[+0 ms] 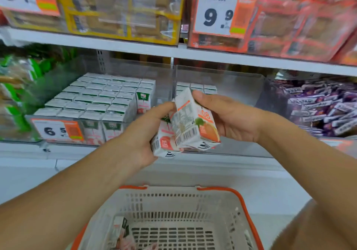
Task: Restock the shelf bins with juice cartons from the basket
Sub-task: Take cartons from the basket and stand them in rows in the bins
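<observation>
The left hand [144,133] is gripping a pink-printed juice carton [164,143], most of it hiding behind the orange-printed carton [195,122] that the right hand [229,118] is clasping, both raised in front of the clear shelf bins [222,83]. The left bin is sitting nearly full of cartons [92,99], while only a few tops are peeking out behind the hands in the right bin. Below, the basket [228,211] is running off the frame's bottom edge, with blurry cartons [123,236] lying in its left corner.

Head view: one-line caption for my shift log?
Both hands, left hand and right hand, hold juice cartons above the basket, facing shelf bins.
</observation>
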